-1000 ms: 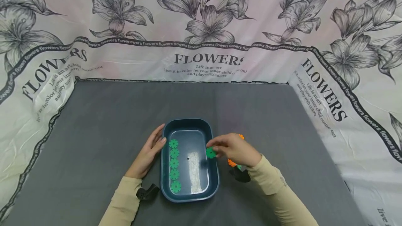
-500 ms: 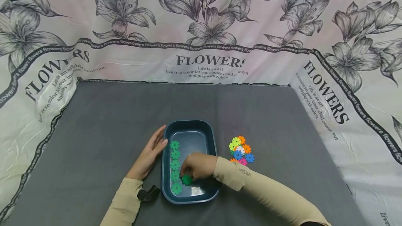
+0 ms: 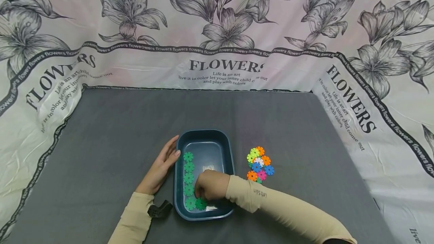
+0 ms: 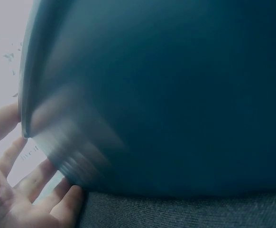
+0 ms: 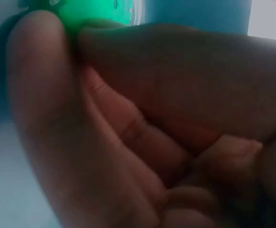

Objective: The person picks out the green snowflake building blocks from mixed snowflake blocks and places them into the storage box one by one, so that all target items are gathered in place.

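Observation:
A blue rectangular tray point(image 3: 231, 150) lies on the grey table. Along its left inner side runs a column of several green notched plastic discs point(image 3: 188, 178). My right hand point(image 3: 213, 185) is low inside the tray, and its thumb and finger pinch another green disc point(image 3: 201, 203) beside the lowest one of the column. The right wrist view shows the fingertips meeting at that green disc point(image 5: 93, 10). With fairly straight fingers, my left hand point(image 3: 158, 168) touches the tray's left outer wall; the left wrist view shows those fingers point(image 4: 36, 183) against the blue side.
To the right of the tray lies a loose pile of discs point(image 3: 257, 166) in yellow, orange, blue, white, pink and green. A black strap piece point(image 3: 161, 209) sits at the left wrist. Flower-printed cloth point(image 3: 223, 70) stands around the table's back and sides.
My right hand has moved left from the tray's right rim into the tray with the green disc, then slightly down to beside the column's lowest disc. My left hand has stayed at the tray's side.

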Demonstrator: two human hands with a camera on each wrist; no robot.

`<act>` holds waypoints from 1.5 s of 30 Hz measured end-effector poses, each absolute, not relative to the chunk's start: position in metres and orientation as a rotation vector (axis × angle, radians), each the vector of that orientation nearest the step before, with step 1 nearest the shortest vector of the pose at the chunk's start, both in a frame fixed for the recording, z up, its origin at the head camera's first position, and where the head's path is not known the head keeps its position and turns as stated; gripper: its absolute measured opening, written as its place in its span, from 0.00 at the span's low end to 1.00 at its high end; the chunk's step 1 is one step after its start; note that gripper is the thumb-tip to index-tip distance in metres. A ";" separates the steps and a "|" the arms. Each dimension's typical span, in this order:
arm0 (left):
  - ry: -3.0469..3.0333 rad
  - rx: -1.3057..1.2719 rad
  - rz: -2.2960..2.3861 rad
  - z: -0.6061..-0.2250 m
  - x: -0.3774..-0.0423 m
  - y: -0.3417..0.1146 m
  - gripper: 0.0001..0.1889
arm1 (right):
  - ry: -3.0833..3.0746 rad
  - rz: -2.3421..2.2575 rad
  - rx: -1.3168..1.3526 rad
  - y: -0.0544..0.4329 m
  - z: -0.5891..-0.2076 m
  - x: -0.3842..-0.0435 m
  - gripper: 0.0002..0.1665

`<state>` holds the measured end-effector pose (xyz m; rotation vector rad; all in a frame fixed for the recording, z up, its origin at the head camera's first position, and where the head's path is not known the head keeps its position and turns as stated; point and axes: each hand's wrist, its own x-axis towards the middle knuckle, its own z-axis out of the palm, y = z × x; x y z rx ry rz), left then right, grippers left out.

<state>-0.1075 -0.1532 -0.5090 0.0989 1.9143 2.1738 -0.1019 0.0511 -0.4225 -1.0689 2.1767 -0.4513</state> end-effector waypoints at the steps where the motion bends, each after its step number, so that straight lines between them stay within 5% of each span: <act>1: 1.911 0.099 2.174 -0.509 -0.107 -0.153 0.31 | 2.192 -0.433 -1.082 0.051 -0.423 -0.101 0.11; 12: 1.922 0.105 2.166 -0.508 -0.108 -0.154 0.31 | 2.290 -0.395 -1.048 0.065 -0.406 -0.109 0.04; 19: 1.916 0.085 2.157 -0.507 -0.109 -0.152 0.31 | 2.527 -0.787 -0.932 0.127 -0.361 -0.119 0.08; 24: 1.914 0.095 2.155 -0.506 -0.109 -0.149 0.31 | 2.719 -0.875 -0.592 0.182 -0.349 -0.114 0.10; 34: 1.934 0.088 2.144 -0.509 -0.104 -0.155 0.31 | 2.650 -0.844 -0.602 0.236 -0.422 -0.114 0.03; 45: 1.951 0.095 2.144 -0.507 -0.105 -0.153 0.31 | 2.808 -0.772 -0.291 0.214 -0.458 -0.083 0.16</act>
